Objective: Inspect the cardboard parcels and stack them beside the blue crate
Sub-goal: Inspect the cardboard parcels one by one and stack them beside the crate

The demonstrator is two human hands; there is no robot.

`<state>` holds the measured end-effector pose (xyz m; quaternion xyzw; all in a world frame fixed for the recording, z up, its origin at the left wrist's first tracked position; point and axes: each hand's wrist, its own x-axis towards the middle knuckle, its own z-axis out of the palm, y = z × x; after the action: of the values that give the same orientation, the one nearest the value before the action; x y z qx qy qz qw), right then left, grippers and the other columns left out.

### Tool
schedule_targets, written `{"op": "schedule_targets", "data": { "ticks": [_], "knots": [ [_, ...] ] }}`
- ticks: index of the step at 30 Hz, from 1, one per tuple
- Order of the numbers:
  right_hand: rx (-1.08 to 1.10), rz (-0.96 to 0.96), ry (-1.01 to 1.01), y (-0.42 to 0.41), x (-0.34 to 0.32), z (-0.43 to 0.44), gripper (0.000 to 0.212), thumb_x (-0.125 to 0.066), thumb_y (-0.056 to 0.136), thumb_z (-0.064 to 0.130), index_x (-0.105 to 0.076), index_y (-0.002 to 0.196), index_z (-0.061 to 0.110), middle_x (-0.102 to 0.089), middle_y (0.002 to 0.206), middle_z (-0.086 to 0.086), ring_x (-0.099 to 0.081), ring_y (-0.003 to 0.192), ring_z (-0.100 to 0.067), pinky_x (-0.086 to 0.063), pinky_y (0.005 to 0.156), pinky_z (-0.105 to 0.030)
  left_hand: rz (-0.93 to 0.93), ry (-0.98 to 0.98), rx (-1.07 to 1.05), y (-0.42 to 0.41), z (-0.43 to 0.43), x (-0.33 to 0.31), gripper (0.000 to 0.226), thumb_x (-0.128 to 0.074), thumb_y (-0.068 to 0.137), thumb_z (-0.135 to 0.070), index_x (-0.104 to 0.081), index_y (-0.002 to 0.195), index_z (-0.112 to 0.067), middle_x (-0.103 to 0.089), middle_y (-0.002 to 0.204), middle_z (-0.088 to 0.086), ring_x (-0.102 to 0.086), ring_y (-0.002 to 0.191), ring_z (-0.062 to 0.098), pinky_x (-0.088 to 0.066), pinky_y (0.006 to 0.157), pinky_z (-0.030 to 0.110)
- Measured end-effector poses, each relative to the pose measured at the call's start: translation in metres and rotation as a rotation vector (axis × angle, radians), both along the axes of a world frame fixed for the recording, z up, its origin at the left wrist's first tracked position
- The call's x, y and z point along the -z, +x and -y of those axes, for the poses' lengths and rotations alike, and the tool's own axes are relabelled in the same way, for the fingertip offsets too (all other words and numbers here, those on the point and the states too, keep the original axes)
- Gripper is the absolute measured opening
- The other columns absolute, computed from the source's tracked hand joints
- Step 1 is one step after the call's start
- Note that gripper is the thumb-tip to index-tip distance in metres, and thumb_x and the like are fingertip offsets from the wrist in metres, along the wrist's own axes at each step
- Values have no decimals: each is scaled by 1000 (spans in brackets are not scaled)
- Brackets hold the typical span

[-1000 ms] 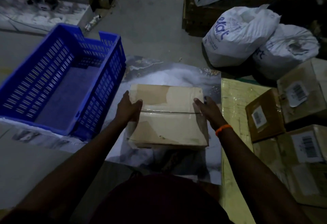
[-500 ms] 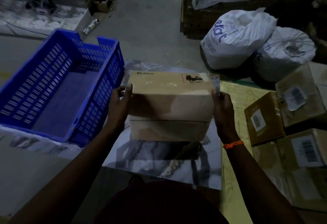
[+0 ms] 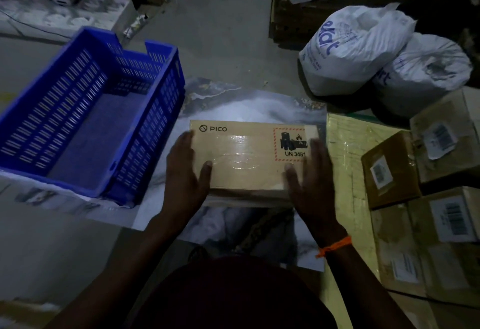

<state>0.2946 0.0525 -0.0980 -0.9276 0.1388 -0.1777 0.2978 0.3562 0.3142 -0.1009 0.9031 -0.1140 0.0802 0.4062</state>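
A tan cardboard parcel (image 3: 246, 152) printed "PICO", with a red-bordered UN 3481 label, is in the centre with its printed face up. My left hand (image 3: 185, 173) grips its left end and my right hand (image 3: 311, 180) its right end, both thumbs lying on the top face. It is over a marbled sheet (image 3: 233, 100), just right of the blue crate (image 3: 166, 110). The slotted plastic crate holds nothing. I cannot tell whether the parcel rests on the sheet or hangs just above it.
Three labelled cardboard parcels (image 3: 389, 170) (image 3: 441, 141) (image 3: 452, 219) sit at the right on a yellowish wrapped slab (image 3: 345, 141). Two white sacks (image 3: 350, 51) (image 3: 426, 71) lie behind them. A dark wooden pallet (image 3: 285, 17) stands at the back, on grey concrete floor.
Both hands lifted the parcel off the sheet and rolled it toward me. Its printed PICO face has turned from the far side to the top.
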Motion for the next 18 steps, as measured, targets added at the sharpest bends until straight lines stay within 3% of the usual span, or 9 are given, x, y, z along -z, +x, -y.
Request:
{"op": "schedule_targets", "data": {
  "ticks": [2,5,11,18],
  "knots": [
    [-176,-51,-224,17,-2,-18,72,-44,101,48,-34,157,5,-30,165,-19,-26,153,-35,-24,124,-52,77,282,167,10,18,-4,57,-44,102,-35,-39,154,-12,-35,161,12,-28,151,32,-24,121,53],
    [-305,-189,-355,37,2,-37,75,-34,101,53,-33,158,3,-26,166,-20,-23,155,-39,-24,123,-58,-27,523,313,20,42,-7,65,-24,101,-47,-38,154,-12,-31,164,14,-26,152,35,-22,120,61],
    [-303,-257,-452,39,14,-37,75,-26,104,56,-31,160,7,-25,168,-14,-20,157,-30,-21,125,-55,10,624,329,20,43,4,64,-19,105,-47,-36,157,-13,-28,165,13,-30,151,33,-24,121,54],
    [-329,-310,-407,36,7,-36,78,-20,102,60,-23,163,10,-17,171,-11,-12,159,-26,-12,128,-51,-11,649,350,19,42,2,66,-17,105,-48,-35,157,-12,-27,165,14,-27,152,33,-23,121,55]
  ]
}}
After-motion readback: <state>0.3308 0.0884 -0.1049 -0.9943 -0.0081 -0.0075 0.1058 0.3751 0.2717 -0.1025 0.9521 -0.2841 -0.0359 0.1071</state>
